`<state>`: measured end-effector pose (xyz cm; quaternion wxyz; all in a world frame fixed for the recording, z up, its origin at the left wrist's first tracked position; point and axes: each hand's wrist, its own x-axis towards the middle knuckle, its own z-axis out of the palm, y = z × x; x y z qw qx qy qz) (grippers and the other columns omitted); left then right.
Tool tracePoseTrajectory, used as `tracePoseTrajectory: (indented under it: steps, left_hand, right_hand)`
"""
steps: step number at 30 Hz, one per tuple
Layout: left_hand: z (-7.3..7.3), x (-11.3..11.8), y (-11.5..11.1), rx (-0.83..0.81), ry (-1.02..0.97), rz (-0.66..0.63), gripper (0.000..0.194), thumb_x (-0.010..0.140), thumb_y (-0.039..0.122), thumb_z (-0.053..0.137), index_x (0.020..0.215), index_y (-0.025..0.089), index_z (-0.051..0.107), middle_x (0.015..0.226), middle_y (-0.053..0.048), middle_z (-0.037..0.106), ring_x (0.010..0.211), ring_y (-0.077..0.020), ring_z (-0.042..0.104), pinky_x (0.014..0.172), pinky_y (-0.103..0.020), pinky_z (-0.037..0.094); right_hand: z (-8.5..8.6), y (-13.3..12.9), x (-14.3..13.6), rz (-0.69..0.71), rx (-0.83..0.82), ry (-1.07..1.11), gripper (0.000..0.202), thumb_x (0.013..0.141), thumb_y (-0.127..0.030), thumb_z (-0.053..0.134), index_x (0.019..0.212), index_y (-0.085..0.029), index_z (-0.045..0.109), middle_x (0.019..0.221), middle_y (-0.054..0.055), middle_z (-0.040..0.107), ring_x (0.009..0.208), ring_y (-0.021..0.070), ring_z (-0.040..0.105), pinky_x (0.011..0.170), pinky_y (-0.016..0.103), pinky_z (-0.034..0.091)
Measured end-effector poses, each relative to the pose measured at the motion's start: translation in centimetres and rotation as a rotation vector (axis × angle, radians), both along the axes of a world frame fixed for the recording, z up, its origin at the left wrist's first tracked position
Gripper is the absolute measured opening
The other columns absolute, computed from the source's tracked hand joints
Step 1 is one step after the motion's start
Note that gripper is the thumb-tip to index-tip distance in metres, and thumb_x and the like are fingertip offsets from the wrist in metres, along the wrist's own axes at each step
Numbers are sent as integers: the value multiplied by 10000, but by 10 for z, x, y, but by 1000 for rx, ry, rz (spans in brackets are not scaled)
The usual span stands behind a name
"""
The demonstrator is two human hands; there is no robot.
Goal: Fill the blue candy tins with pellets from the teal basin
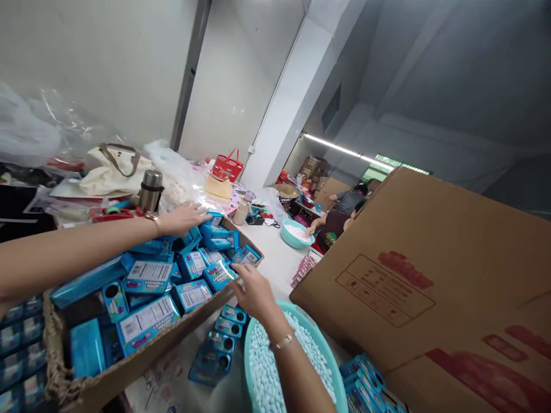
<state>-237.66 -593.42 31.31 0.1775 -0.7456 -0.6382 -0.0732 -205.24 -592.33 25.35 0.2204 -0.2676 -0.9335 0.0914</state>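
Observation:
My left hand (183, 219) reaches over the far end of an open cardboard carton (172, 341), fingers stretched out. Its fingertips are at a small blue box (214, 218). At the carton's right edge, my right hand (255, 291) has its thumb and fingers around the end of a blue candy box (218, 276) printed "Caramelo". Many such blue boxes lie jumbled in the carton, some with white label panels and some with a round dark hole. Below my right forearm stands a turquoise basin (340, 385) full of small pale blue candies.
More blue boxes (224, 343) stand between carton and basin. A large cardboard box (430, 275) blocks the right side. Behind the carton are a steel thermos (150, 191), a cloth bag (114, 171) and a red bag (228, 166). Co-workers sit farther back by another turquoise basin (296, 242).

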Motion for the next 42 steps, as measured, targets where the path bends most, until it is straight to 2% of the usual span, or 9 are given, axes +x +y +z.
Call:
tracePoseTrajectory:
  steps: [4, 9, 13, 18, 24, 30, 35, 38, 42]
  left_hand:
    - [-33, 12, 30, -151, 149, 46, 364, 684, 2, 623, 988, 166, 737, 1071, -145, 717, 1190, -331, 561, 1192, -571, 206]
    - [-60, 12, 41, -87, 147, 156, 218, 775, 68, 593, 861, 219, 726, 916, -123, 711, 1036, -344, 618, 1117, -589, 295]
    - [-29, 32, 38, -6, 155, 99, 249, 828, 33, 534, 973, 115, 720, 1029, -207, 705, 1047, -346, 624, 1101, -564, 320]
    - [21, 137, 9, 38, 180, -200, 416, 744, 31, 620, 1158, 45, 648, 1120, -224, 663, 1092, -358, 609, 976, -494, 449]
    - [26, 252, -51, -79, 26, -584, 932, 724, 44, 573, 1569, 63, 182, 1435, -255, 552, 1290, -337, 570, 1072, -469, 463]
    - [-24, 323, -71, 69, -782, -586, 1237, 686, 341, 812, 1626, 205, 20, 1691, -222, 197, 1564, -374, 199, 1254, -574, 238]
    - [-111, 383, -89, -366, -1811, -218, 1064, 581, 546, 866, 1475, 141, 457, 1414, -233, 604, 1347, -441, 543, 1109, -576, 466]
    - [-133, 379, -94, -463, -1957, -167, 715, 555, 492, 895, 1152, 161, 681, 1084, -117, 771, 1097, -388, 706, 1004, -512, 561]
    - [-115, 331, -66, -330, -1667, -116, 710, 501, 490, 914, 1096, 199, 657, 995, -57, 783, 951, -339, 731, 875, -467, 603]
  right_hand:
    - [-1, 16, -83, 11, -20, -70, 432, 938, -354, 621, 1354, -235, 623, 1226, 117, 700, 1119, 316, 681, 924, 435, 556]
    - [-26, 14, -76, 17, -162, 76, 387, 908, -295, 630, 1285, -216, 675, 1176, 108, 729, 1065, 306, 706, 940, 444, 547]
    - [-29, 15, -47, -60, -249, 338, 509, 923, -298, 588, 1412, -160, 577, 1271, 151, 690, 1154, 295, 674, 1028, 466, 514]
    - [-12, 9, -19, -94, -202, 685, 1153, 751, -352, 806, 1637, -100, 114, 1635, 231, 299, 1539, 340, 273, 1245, 528, 274]
    - [-11, -36, 74, -30, -378, 816, 1360, 712, -240, 846, 1626, -282, -160, 1654, 141, 321, 1498, 284, 384, 1188, 485, 390]
    - [-70, -88, 167, -275, -697, 1285, 989, 677, -296, 880, 1511, -226, 351, 1334, 109, 656, 1124, 271, 683, 1036, 449, 532]
    - [-121, -119, 155, -142, -931, 1712, 903, 784, -359, 764, 1541, -241, 287, 1305, 88, 688, 1220, 282, 663, 1141, 486, 446]
    - [-134, -123, 160, -98, -966, 1512, 896, 775, -431, 781, 1537, -265, 341, 1370, 88, 655, 1256, 291, 643, 1123, 492, 465]
    - [-141, -79, 216, -275, -620, 900, 701, 719, -441, 839, 1355, -247, 620, 1381, 108, 634, 1277, 294, 596, 1084, 469, 474]
